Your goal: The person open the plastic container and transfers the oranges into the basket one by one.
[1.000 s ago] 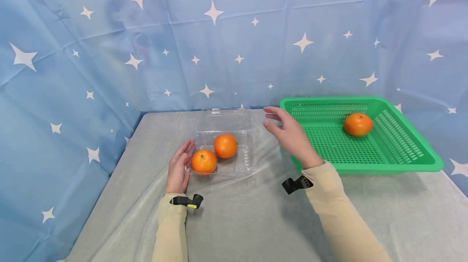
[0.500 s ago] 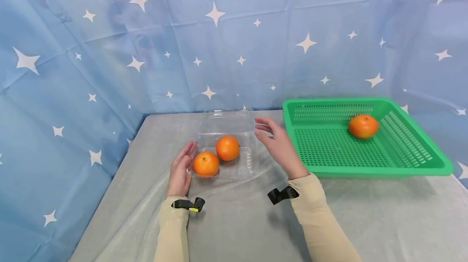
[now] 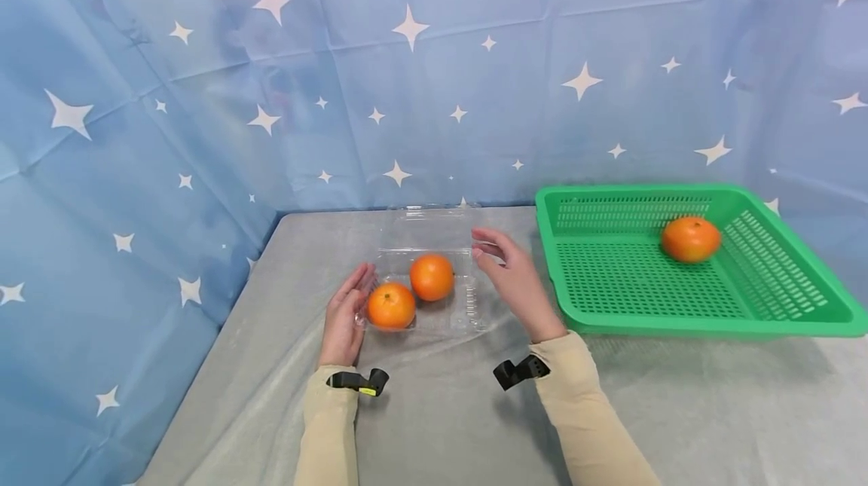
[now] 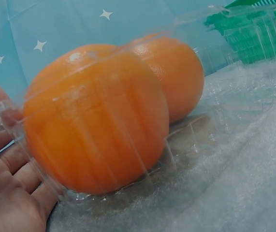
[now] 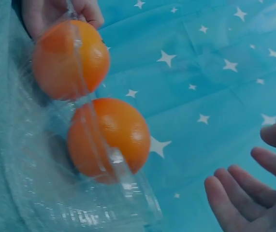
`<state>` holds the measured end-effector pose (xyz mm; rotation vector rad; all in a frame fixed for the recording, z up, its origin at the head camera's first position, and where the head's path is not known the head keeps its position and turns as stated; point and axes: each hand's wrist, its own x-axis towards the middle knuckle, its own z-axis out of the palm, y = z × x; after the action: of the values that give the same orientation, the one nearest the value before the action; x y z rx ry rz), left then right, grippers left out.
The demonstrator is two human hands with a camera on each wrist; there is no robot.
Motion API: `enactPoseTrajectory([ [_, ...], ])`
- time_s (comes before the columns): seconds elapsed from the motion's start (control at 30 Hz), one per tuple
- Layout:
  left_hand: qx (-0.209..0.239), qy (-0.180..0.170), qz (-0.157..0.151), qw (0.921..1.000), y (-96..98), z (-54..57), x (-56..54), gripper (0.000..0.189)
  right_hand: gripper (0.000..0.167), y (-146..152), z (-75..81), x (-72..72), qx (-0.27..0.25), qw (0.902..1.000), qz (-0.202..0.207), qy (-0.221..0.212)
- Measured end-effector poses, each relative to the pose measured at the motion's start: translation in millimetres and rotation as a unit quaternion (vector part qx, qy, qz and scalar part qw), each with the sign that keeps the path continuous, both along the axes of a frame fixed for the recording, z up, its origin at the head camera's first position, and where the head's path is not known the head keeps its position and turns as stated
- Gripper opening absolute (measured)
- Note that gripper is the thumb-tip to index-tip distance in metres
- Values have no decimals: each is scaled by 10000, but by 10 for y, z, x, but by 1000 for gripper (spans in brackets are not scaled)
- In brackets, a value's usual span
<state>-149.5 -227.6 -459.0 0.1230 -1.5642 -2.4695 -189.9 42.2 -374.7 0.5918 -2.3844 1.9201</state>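
Observation:
A clear plastic clamshell box (image 3: 444, 318) stands on the table with its lid (image 3: 427, 226) folded back. Two oranges sit inside: the nearer orange (image 3: 391, 306) in the front left corner, the other orange (image 3: 432, 277) behind it to the right. My left hand (image 3: 344, 320) rests against the box's left side, fingers extended along the wall; the left wrist view has the palm (image 4: 7, 193) beside the plastic. My right hand (image 3: 511, 275) is raised beside the right edge of the box, fingers loosely bent, holding nothing. The right wrist view shows its fingers (image 5: 239, 193) apart from both oranges.
A green perforated basket (image 3: 678, 325) stands on the right side of the table, with one orange (image 3: 690, 239) at its back right. Grey cloth (image 3: 434, 426) covers the table. A blue star-patterned curtain (image 3: 461, 79) hangs behind and to the left.
My right hand has come left and slightly nearer, from beside the basket to the box's right edge. The left hand stays at the box. The head view has shifted a little.

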Motion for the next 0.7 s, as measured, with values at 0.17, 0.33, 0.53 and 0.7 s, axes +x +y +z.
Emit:
enactPoseTrajectory([
  [0.17, -53, 66, -34, 10000, 14, -19, -11, 52, 48, -45, -94, -9, -260, 9996, -43, 113],
  [0.33, -172, 16, -35, 9998, 21, -21, -4, 51, 57, -94, -155, -13, -266, 9996, -57, -113],
  [0.53, -265, 30, -72, 9996, 21, -8, 0, 51, 61, -170, -192, 15, -290, 9992, 42, -274],
  [0.7, -208, 32, -59, 9998, 11, -29, 16, 50, 60, -239, -262, 9, -186, 9994, 169, -248],
])
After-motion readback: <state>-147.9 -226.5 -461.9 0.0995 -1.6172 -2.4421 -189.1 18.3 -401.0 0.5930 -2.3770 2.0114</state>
